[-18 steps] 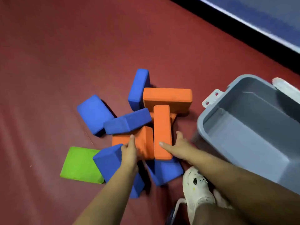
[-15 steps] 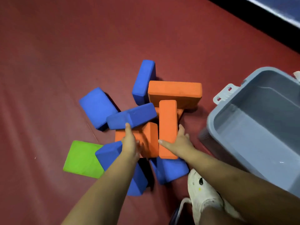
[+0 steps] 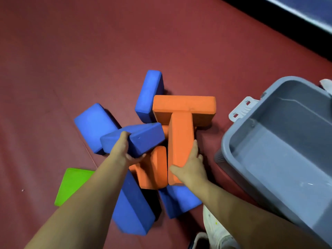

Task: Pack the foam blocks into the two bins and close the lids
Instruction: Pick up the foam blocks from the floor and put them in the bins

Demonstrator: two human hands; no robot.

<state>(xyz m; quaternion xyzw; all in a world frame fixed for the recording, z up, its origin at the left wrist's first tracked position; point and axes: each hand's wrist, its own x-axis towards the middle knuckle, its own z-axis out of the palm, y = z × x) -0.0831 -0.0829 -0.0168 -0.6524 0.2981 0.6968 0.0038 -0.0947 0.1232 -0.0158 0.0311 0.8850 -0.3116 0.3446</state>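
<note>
The left hand [image 3: 125, 151] grips a blue block [image 3: 138, 139] on top of the pile; the right hand [image 3: 190, 168] clasps an upright orange block [image 3: 180, 141] beside it. The pile lies on the red floor [image 3: 71, 60], just beside the empty grey bin [image 3: 280, 141]. This looks like the first pick-up; next, both blocks need lifting clear and carrying right, over the bin's rim.

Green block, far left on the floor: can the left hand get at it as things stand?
Probably not right away: the left hand grips a blue block. The green block itself lies flat, with only the left forearm crossing above its near corner.
</note>
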